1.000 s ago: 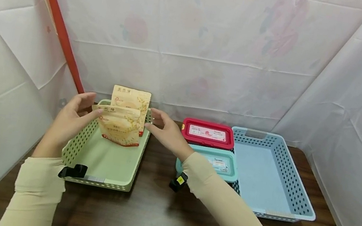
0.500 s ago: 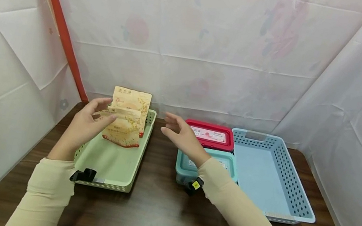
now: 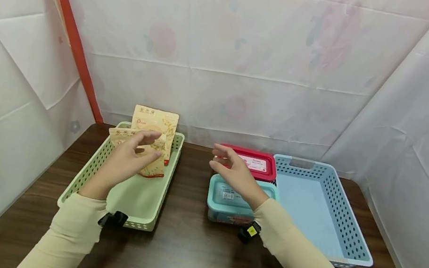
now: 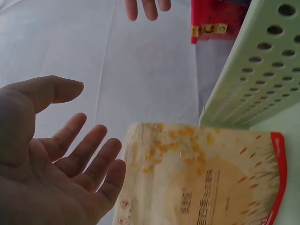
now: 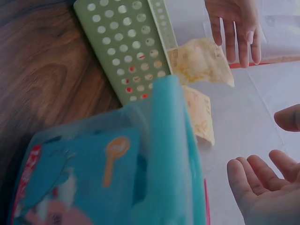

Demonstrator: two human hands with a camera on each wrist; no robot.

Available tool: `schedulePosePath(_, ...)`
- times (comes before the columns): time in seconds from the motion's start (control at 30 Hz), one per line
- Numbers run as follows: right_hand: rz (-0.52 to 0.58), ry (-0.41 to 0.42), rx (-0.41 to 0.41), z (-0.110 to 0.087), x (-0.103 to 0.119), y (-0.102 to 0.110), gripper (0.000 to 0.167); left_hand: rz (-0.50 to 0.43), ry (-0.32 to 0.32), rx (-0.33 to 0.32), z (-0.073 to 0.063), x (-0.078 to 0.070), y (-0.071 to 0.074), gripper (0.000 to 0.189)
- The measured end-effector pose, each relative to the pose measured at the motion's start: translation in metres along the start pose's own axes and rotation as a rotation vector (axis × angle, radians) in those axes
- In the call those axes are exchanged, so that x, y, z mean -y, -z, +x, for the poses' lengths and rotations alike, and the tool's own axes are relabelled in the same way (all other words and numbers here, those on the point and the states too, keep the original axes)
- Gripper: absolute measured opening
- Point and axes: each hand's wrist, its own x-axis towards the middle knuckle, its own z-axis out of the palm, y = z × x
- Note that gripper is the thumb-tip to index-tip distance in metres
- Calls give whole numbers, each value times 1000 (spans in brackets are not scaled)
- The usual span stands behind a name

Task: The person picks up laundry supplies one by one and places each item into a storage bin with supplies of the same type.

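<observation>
My left hand (image 3: 123, 163) hangs over the green basket (image 3: 137, 194), fingers loosely bent and holding nothing. Behind it in the head view, two cream pouches with red bottom edges stand in the basket: the front pouch (image 3: 154, 169) is partly covered by the hand, the back pouch (image 3: 157, 119) leans at the rear. My right hand (image 3: 240, 178) is above two lidded boxes, its grasp empty, thumb and fingers apart. Below it sits the teal-lidded box (image 3: 232, 216), and behind that the red-lidded box (image 3: 269, 175), partly hidden by the hand.
To the right of the boxes stands a light blue perforated basket (image 3: 307, 193). All of it rests on a dark wooden table (image 3: 179, 262). White cloth (image 3: 229, 50) hangs behind and at both sides, with a red strip (image 3: 66, 19) at the left.
Both hands have moved right: the left from the side of the front pouch to in front of it, the right away from the pouches to above the boxes. The pouches stay in the green basket.
</observation>
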Motion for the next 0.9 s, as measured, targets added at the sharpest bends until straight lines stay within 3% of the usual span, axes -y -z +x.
schedulePosePath(0.23, -8, -20, -4, -9, -10, 9, 57, -65, -2, 60, 1, -2, -17, 49)
schedulePosePath(0.43, 19, -8, 4, -13, -15, 16, 59, -130, 34, 111, 3, 0, -27, 48)
schedulePosePath(0.67, -5, -11, -1, -19, -20, 24, 57, -75, 19, 132, 6, 2, -36, 46)
schedulePosePath(0.9, 6, -37, 11, -27, -23, 35, 58, -95, -1, 179, 8, 0, -51, 38)
